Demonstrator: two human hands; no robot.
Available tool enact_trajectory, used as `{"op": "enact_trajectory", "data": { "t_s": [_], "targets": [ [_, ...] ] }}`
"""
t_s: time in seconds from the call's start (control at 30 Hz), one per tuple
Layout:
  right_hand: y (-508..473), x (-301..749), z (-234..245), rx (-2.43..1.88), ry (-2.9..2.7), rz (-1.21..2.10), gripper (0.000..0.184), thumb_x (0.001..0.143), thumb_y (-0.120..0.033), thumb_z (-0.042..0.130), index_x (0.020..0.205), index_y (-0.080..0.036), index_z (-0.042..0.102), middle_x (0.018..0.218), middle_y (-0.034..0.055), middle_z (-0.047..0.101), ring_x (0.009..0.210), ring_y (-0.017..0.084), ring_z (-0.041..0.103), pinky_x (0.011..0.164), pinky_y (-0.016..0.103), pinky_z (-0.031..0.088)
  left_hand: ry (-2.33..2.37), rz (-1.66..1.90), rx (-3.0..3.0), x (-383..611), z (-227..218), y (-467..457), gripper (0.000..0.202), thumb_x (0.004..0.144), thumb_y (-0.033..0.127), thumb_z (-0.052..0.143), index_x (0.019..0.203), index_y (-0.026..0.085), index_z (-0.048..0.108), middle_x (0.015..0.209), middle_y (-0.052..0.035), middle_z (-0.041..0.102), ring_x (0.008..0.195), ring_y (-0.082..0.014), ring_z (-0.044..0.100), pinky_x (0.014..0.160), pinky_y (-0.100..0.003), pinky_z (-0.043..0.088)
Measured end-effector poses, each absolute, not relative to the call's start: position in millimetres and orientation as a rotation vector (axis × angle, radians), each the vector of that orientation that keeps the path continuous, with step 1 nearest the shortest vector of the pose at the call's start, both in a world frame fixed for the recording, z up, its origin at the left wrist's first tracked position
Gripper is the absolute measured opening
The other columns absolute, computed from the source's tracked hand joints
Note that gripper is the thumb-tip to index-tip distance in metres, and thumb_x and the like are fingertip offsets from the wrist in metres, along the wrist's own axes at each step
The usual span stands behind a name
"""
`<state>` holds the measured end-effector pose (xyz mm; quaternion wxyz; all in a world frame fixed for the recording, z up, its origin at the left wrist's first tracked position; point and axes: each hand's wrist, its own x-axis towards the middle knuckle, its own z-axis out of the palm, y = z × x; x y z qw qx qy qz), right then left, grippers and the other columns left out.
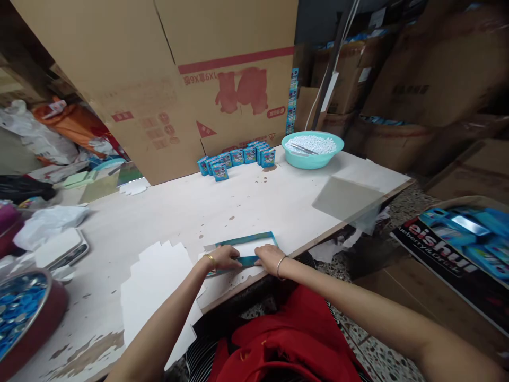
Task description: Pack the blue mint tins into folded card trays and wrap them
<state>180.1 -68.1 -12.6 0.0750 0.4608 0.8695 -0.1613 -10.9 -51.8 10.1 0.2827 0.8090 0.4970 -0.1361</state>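
A shallow blue-rimmed tray (246,237) lies near the front edge of the white table, its inside white. At its left end my left hand (226,257) grips the near side, fingers bent over the rim. My right hand (270,258) holds the same near side farther right, with its fingertips at the rim. Both hands cover parts of the tray, and the thumbs and undersides of the fingers are hard to see. A spread stack of white paper sheets (159,286) lies to the left of my left hand.
Small blue packets (249,155) stand in a row before a large cardboard box (238,32). A turquoise basin (310,161) of white pellets holds a metal tool. A translucent sheet (345,199) overhangs the right edge. At left are a red bowl (55,310) and a white device (59,252).
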Motion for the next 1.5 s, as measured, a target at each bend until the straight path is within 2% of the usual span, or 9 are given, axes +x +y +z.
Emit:
{"op": "enact_trajectory", "data": {
  "t_s": [0.17, 0.33, 0.5, 0.67, 0.83, 0.97, 1.13, 1.27, 1.5],
  "targets": [
    [-55, 183, -7, 1.242, 2.631, -0.524, 0.022, 0.087, -0.034, 0.055, 0.098, -0.017, 0.062, 0.096, 0.0102, 0.068, 0.087, 0.02, 0.063, 0.063, 0.024, 0.039, 1.301, -0.479, 2.124, -11, 15, -38, 0.023, 0.07, 0.036, 0.057, 0.057, 0.017, 0.053, 0.048, 0.0056, 0.042, 0.05, -0.01, 0.041, 0.05, -0.023, 0.03],
    [-45, 188, -6, 1.125, 2.699, -0.461, 0.019, 0.084, -0.03, 0.057, 0.097, -0.017, 0.065, 0.095, 0.0103, 0.068, 0.092, 0.022, 0.06, 0.071, 0.028, 0.041, 1.434, -0.395, 2.18, 1, 9, -56, 0.017, 0.071, 0.035, 0.061, 0.078, 0.02, 0.061, 0.073, 0.0013, 0.061, 0.066, -0.0149, 0.055, 0.058, -0.024, 0.038],
    [-21, 212, -7, 1.049, 2.831, -0.222, 0.016, 0.082, -0.015, 0.053, 0.088, -0.016, 0.068, 0.141, 0.0113, 0.04, 0.124, 0.029, 0.038, 0.094, 0.042, 0.032, 1.63, -0.194, 2.229, 46, -10, -89, 0.017, 0.084, 0.031, 0.048, 0.087, 0.019, 0.059, 0.091, -0.0083, 0.062, 0.086, -0.0221, 0.058, 0.075, -0.033, 0.043],
    [-36, 230, -3, 1.129, 2.98, -0.057, 0.05, 0.077, -0.017, 0.058, 0.126, -0.017, 0.05, 0.148, 0.0139, 0.025, 0.124, 0.031, 0.035, 0.094, 0.044, 0.031, 1.512, 0.173, 2.37, 44, -1, -82, 0.026, 0.088, 0.034, 0.044, 0.105, 0.018, 0.057, 0.118, -0.0105, 0.051, 0.093, -0.0176, 0.057, 0.083, -0.03, 0.045],
    [-97, 204, -11, 1.061, 3.105, -0.22, 0.058, 0.084, -0.034, 0.055, 0.137, -0.019, 0.036, 0.138, 0.0159, 0.038, 0.104, 0.027, 0.046, 0.083, 0.038, 0.037, 1.376, -0.002, 2.775, -29, 24, -52, 0.054, 0.084, 0.004, 0.036, 0.132, 0.026, 0.042, 0.136, -0.0104, 0.044, 0.127, -0.0257, 0.038, 0.101, -0.044, 0.032],
    [-116, 191, -32, 1.073, 3.101, -0.294, 0.042, 0.087, -0.049, 0.049, 0.112, -0.016, 0.055, 0.118, 0.0146, 0.052, 0.093, 0.025, 0.047, 0.075, 0.035, 0.037, 0.964, -0.313, 2.834, -59, 18, -56, 0.059, 0.08, 0.004, 0.047, 0.131, 0.033, 0.042, 0.15, -0.0016, 0.026, 0.14, -0.0239, 0.014, 0.11, -0.047, 0.017],
    [-103, 225, -46, 1.015, 3.206, -0.403, 0.03, 0.092, -0.041, 0.042, 0.087, -0.015, 0.058, 0.097, 0.011, 0.056, 0.088, 0.022, 0.046, 0.077, 0.032, 0.037, 0.73, -0.216, 2.823, -35, 5, -83, 0.026, 0.087, 0.021, 0.05, 0.112, 0.022, 0.058, 0.14, -0.0052, 0.044, 0.138, -0.0227, 0.022, 0.112, -0.044, 0.018],
    [-96, 242, -50, 1.041, 3.32, -0.48, 0.025, 0.095, -0.031, 0.039, 0.086, -0.016, 0.056, 0.087, 0.009, 0.056, 0.084, 0.02, 0.046, 0.077, 0.032, 0.039, 0.761, -0.044, 2.887, -5, -2, -93, 0.021, 0.091, 0.027, 0.042, 0.093, 0.019, 0.062, 0.104, -0.0058, 0.065, 0.121, -0.0209, 0.046, 0.112, -0.044, 0.02],
    [-92, 253, -71, 0.858, 3.509, -0.317, 0.025, 0.088, -0.01, 0.038, 0.103, -0.014, 0.057, 0.099, 0.0142, 0.059, 0.092, 0.023, 0.05, 0.078, 0.038, 0.046, 1.065, 0.099, 2.869, 21, -12, -106, 0.02, 0.087, 0.022, 0.042, 0.076, 0.019, 0.058, 0.079, -0.0041, 0.061, 0.092, -0.0198, 0.056, 0.106, -0.045, 0.031]
  ]
}}
